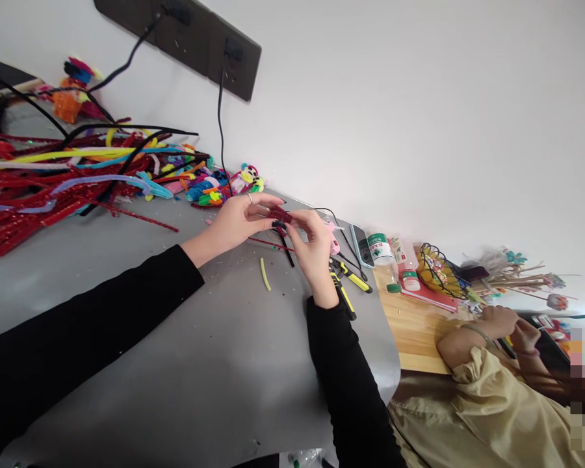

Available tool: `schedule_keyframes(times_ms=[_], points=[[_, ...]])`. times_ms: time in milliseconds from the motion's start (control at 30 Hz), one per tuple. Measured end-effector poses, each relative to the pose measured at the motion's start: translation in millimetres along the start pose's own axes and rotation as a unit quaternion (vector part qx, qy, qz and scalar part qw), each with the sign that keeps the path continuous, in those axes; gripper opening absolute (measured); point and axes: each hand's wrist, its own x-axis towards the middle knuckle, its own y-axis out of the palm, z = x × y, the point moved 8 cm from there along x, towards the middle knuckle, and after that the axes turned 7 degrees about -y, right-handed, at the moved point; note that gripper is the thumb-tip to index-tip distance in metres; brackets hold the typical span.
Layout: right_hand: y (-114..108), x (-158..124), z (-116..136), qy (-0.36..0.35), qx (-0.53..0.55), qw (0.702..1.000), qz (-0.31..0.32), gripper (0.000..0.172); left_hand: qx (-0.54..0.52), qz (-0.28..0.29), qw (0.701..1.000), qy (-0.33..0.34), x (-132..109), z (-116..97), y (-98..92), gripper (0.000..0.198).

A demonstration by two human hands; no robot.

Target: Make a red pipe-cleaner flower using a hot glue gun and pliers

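Note:
A small dark red fuzzy piece (279,213) is pinched between the fingertips of both hands above the grey mat (214,364). My left hand (244,221) comes in from the left, a ring on one finger, its fingers closed on the piece. From the right, my right hand (314,244) grips the same piece with thumb and fingers. A thin red stem and a black stem hang just below the hands. On the mat beneath them lies a short yellow-green strip (265,274).
Colourful pipe cleaners (78,182) are heaped at the left. Yellow-black pliers (344,286), a phone (362,246) and a bottle (383,253) lie to the right. Power sockets (195,39) with cables are on the wall. Another person in a tan sleeve (507,403) sits at the right.

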Motion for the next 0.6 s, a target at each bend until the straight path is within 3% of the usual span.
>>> schedule_keyframes(times_ms=[400,600], points=[[7,-2,-3,-0.017,-0.037,0.998,0.050,0.022,0.005,-0.043,0.999,0.024,0,1,-4.6,0.029],[7,-5,-10,-0.005,-0.042,0.998,0.050,0.017,0.017,-0.034,0.999,0.030,-2,0,-2.0,0.031]])
